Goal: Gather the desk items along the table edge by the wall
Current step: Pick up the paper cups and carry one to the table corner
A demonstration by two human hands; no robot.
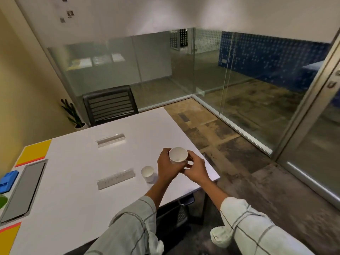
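Both my hands hold one white paper cup (178,154) above the right part of the white table (77,181). My left hand (168,167) wraps its left side and my right hand (196,168) curls round its right side and base. A second white paper cup (147,173) stands on the table just left of my left hand. Two clear name-plate holders lie on the table, one (116,178) left of that cup and one (111,139) farther back.
Along the left edge by the wall lie a yellow folder (34,152), a grey tray (22,190), a blue object (7,181), a green item (2,201) and another yellow folder (8,238). A black chair (110,104) stands behind the table, and glass partitions stand beyond and to the right.
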